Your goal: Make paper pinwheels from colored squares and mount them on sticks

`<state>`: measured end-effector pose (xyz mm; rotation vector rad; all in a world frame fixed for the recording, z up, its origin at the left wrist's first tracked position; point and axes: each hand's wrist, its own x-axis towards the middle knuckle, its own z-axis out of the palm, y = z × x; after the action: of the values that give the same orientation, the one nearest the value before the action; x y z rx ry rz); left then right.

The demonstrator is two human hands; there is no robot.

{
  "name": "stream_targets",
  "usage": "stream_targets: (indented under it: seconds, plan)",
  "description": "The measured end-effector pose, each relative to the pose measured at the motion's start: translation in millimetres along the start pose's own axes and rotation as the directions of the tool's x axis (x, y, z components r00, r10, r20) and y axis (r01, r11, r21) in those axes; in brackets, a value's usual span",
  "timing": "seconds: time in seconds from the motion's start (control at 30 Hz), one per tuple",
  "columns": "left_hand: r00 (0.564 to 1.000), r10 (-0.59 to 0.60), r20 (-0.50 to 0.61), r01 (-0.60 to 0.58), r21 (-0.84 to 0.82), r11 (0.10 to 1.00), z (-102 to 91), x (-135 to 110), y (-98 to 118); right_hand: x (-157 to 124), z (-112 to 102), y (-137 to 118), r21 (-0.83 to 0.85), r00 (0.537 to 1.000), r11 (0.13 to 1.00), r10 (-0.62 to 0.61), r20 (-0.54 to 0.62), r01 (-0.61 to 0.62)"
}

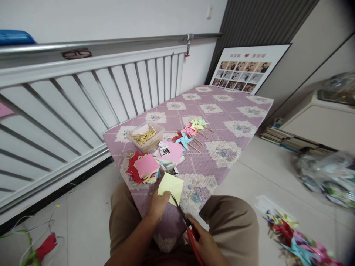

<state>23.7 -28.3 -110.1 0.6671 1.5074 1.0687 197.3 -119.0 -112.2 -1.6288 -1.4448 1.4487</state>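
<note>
My left hand point(160, 204) pinches a square of pale yellow paper point(173, 185) by its lower left edge, over the near corner of the table. Red-handled scissors point(191, 236) are gripped in my right hand point(202, 238), their dark blades meeting the lower edge of the paper. Just beyond lies a pile of cut paper squares point(146, 166) with pink on top and red beneath. Beside it is a second stack of pink and pale squares point(172, 151), with small black-and-white boxes point(172, 170) at its edge.
A clear plastic box point(146, 136) holds many thin wooden sticks. Several finished paper pinwheels point(184, 140) lie on the flowered tablecloth point(222, 147). More pinwheels point(299, 247) are on the floor at right. A white radiator point(111, 85) stands along the left.
</note>
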Motion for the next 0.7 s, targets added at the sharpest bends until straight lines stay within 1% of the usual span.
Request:
stream_targets:
  seconds: [0.07,0.2,0.33,0.43,0.57,0.63,0.7]
  plan:
    - [1.000,0.012,0.009,-0.012,-0.015,1.000,0.3,-1.9,2.2,0.5,-0.6,-1.2,0.046,0.999,0.998,-0.039,0.036,0.037]
    - [1.000,-0.002,-0.002,0.002,-0.005,1.000,0.1,-3.5,4.3,0.5,-0.5,-2.5,0.157,0.986,0.982,-0.121,0.113,0.102]
    - [1.000,-0.001,-0.003,0.001,-0.005,1.000,-0.5,-2.1,3.5,-0.5,-1.6,-3.3,0.197,0.981,0.974,-0.141,0.132,0.114]
    - [1.000,-0.015,0.007,0.015,-0.013,1.000,-0.7,-0.8,1.8,-1.8,-3.6,-7.0,0.258,0.973,0.959,-0.165,0.161,0.120]
    - [1.000,-0.015,0.009,0.015,-0.025,1.000,-0.8,-0.7,0.9,-3.1,-6.6,-16.5,0.297,0.965,0.950,-0.159,0.209,0.092]
    - [1.000,-0.014,0.020,0.014,-0.021,1.000,-0.7,-1.3,2.0,-3.1,-7.8,-20.0,0.298,0.964,0.949,-0.166,0.209,0.098]
    - [1.000,-0.028,0.015,0.028,-0.008,1.000,-0.3,-2.0,3.7,-2.8,-8.5,-20.4,0.278,0.964,0.951,-0.188,0.185,0.132]
